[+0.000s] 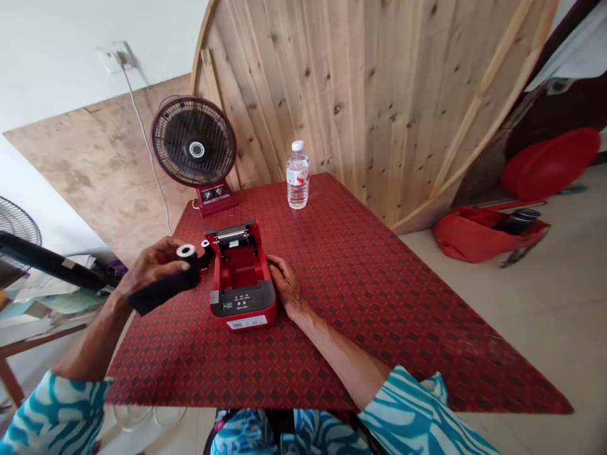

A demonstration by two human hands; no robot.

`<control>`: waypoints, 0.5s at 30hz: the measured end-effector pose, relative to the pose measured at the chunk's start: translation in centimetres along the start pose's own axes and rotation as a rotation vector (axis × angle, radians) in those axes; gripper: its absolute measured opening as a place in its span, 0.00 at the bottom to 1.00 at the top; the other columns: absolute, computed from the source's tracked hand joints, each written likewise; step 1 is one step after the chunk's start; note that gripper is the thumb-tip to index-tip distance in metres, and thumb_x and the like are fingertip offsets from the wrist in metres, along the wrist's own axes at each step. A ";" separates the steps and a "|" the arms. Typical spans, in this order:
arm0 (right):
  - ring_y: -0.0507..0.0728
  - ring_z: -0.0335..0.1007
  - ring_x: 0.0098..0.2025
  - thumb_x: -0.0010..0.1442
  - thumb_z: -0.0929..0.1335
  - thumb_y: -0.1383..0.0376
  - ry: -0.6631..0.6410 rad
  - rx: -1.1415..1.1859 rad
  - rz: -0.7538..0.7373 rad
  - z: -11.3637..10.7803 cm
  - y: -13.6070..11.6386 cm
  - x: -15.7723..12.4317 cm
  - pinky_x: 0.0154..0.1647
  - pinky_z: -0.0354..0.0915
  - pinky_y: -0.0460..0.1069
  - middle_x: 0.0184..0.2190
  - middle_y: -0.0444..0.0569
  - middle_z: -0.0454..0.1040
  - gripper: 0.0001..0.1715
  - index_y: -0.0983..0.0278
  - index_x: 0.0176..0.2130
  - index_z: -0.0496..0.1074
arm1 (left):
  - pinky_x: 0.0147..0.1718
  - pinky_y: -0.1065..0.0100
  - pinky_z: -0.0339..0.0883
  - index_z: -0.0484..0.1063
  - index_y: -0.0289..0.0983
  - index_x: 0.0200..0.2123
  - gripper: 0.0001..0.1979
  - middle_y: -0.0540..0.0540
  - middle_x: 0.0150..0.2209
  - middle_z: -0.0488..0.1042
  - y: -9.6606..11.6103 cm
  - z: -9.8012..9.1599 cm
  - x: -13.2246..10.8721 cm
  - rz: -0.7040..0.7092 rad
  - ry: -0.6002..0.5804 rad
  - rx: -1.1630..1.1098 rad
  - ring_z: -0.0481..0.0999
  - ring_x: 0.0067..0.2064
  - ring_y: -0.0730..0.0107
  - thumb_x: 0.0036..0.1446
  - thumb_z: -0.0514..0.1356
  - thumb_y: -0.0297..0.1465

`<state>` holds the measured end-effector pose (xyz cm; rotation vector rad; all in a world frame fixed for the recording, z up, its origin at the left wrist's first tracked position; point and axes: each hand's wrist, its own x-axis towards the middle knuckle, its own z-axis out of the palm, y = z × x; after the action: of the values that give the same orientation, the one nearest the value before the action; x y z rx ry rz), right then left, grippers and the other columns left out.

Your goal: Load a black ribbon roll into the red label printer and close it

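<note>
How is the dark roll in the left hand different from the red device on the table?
The roll is dark with a white core; the device is red and black. The roll is smaller than the device. The left hand holds the roll; the device sits on the table. Both have dark parts.

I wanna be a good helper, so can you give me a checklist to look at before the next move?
1. Red printer standing on the table: ok.
2. Printer's inside open to view: ok.
3. Left hand gripping the black roll: ok.
4. Right hand at the printer's right side: ok.
5. Bottle upright, capped, apart from both hands: ok.
6. Printer switched on: cannot tell, its panel is too small to read.
</note>
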<state>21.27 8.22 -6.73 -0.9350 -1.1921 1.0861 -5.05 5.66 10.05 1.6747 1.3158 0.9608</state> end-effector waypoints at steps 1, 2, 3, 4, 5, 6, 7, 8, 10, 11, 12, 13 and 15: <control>0.59 0.69 0.52 0.59 0.62 0.56 -0.001 -0.003 -0.004 0.0 0.0 0.0 0.56 0.62 0.56 0.48 0.48 0.75 0.20 0.59 0.48 0.73 | 0.35 0.66 0.72 0.72 0.36 0.38 0.20 0.46 0.35 0.79 0.8 1.4 -0.2 0.070 -0.041 0.105 0.78 0.36 0.64 0.43 0.71 0.38; 0.59 0.69 0.53 0.59 0.62 0.56 -0.002 -0.006 -0.007 0.0 0.1 0.0 0.56 0.61 0.56 0.48 0.48 0.75 0.20 0.59 0.48 0.73 | 0.37 0.66 0.72 0.73 0.37 0.39 0.18 0.46 0.36 0.79 1.5 2.8 -0.4 0.140 -0.089 0.217 0.78 0.37 0.64 0.45 0.71 0.37; 0.59 0.68 0.53 0.59 0.62 0.56 -0.006 -0.010 -0.010 0.0 0.1 0.0 0.57 0.61 0.56 0.48 0.48 0.75 0.20 0.59 0.48 0.72 | 0.38 0.66 0.72 0.74 0.37 0.39 0.17 0.46 0.37 0.79 1.9 4.1 -0.4 0.199 -0.131 0.315 0.78 0.37 0.65 0.48 0.69 0.38; 0.59 0.68 0.53 0.59 0.62 0.57 -0.013 -0.013 -0.013 0.0 0.1 0.0 0.57 0.61 0.56 0.48 0.48 0.75 0.20 0.58 0.48 0.72 | 0.38 0.67 0.71 0.74 0.38 0.41 0.15 0.47 0.37 0.79 2.3 5.3 -0.2 0.235 -0.168 0.408 0.78 0.37 0.67 0.50 0.68 0.37; 0.59 0.68 0.53 0.59 0.62 0.57 -0.018 -0.018 -0.019 0.0 0.0 0.0 0.56 0.61 0.56 0.48 0.48 0.75 0.20 0.58 0.48 0.72 | 0.38 0.68 0.70 0.74 0.38 0.42 0.15 0.48 0.38 0.79 2.5 6.4 0.0 0.268 -0.198 0.490 0.77 0.37 0.68 0.52 0.67 0.37; 0.59 0.68 0.53 0.59 0.62 0.57 -0.022 -0.023 -0.027 0.0 0.0 0.0 0.56 0.61 0.56 0.48 0.48 0.75 0.19 0.59 0.48 0.72 | 0.38 0.68 0.70 0.74 0.39 0.42 0.14 0.49 0.38 0.79 2.6 7.2 0.3 0.290 -0.223 0.564 0.77 0.37 0.69 0.53 0.66 0.37; 0.59 0.68 0.53 0.59 0.62 0.57 -0.025 -0.028 -0.035 0.0 0.0 0.0 0.56 0.62 0.56 0.48 0.49 0.75 0.19 0.59 0.48 0.72 | 0.39 0.69 0.70 0.74 0.40 0.43 0.13 0.50 0.38 0.79 2.7 7.8 0.7 0.303 -0.246 0.634 0.77 0.38 0.69 0.54 0.66 0.36; 0.59 0.68 0.53 0.59 0.62 0.57 -0.026 -0.032 -0.041 0.0 -0.1 0.0 0.56 0.61 0.56 0.48 0.49 0.75 0.19 0.59 0.47 0.72 | 0.39 0.68 0.69 0.73 0.40 0.43 0.13 0.50 0.39 0.79 2.8 8.3 1.2 0.304 -0.266 0.703 0.78 0.38 0.68 0.54 0.65 0.35; 0.59 0.68 0.53 0.59 0.61 0.57 -0.025 -0.035 -0.044 0.0 -0.1 0.0 0.57 0.61 0.56 0.48 0.49 0.74 0.20 0.59 0.47 0.72 | 0.40 0.67 0.69 0.73 0.40 0.42 0.12 0.49 0.40 0.79 3.0 8.9 2.1 0.260 -0.296 0.865 0.78 0.41 0.65 0.54 0.65 0.35; 0.59 0.68 0.53 0.60 0.61 0.57 -0.028 -0.034 -0.041 0.0 -0.2 0.0 0.57 0.61 0.56 0.48 0.49 0.74 0.20 0.59 0.48 0.72 | 0.40 0.66 0.69 0.74 0.41 0.43 0.12 0.48 0.41 0.79 3.1 9.1 2.5 0.219 -0.309 0.956 0.78 0.43 0.63 0.55 0.65 0.35; 0.59 0.68 0.53 0.60 0.61 0.57 -0.033 -0.032 -0.038 0.0 -0.2 0.0 0.57 0.61 0.56 0.48 0.49 0.74 0.20 0.59 0.48 0.71 | 0.40 0.65 0.69 0.74 0.41 0.44 0.13 0.46 0.43 0.79 3.1 9.4 2.9 0.174 -0.326 1.047 0.78 0.44 0.60 0.55 0.64 0.35; 0.59 0.68 0.53 0.60 0.61 0.58 -0.038 -0.029 -0.034 0.0 -0.3 0.0 0.58 0.61 0.56 0.49 0.49 0.74 0.20 0.59 0.48 0.71 | 0.40 0.64 0.69 0.74 0.41 0.45 0.14 0.45 0.44 0.79 3.1 9.7 3.4 0.133 -0.346 1.130 0.78 0.45 0.57 0.55 0.64 0.35; 0.58 0.67 0.54 0.60 0.61 0.58 -0.049 -0.023 -0.024 0.0 -0.4 -0.1 0.58 0.61 0.56 0.49 0.49 0.74 0.20 0.59 0.49 0.71 | 0.41 0.62 0.69 0.74 0.40 0.47 0.15 0.42 0.46 0.78 2.9 10.3 4.2 0.081 -0.402 1.237 0.77 0.48 0.53 0.55 0.63 0.34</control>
<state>21.34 8.07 -6.38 -0.9140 -1.2554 1.0831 6.12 8.01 8.86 2.6153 1.6549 -0.3305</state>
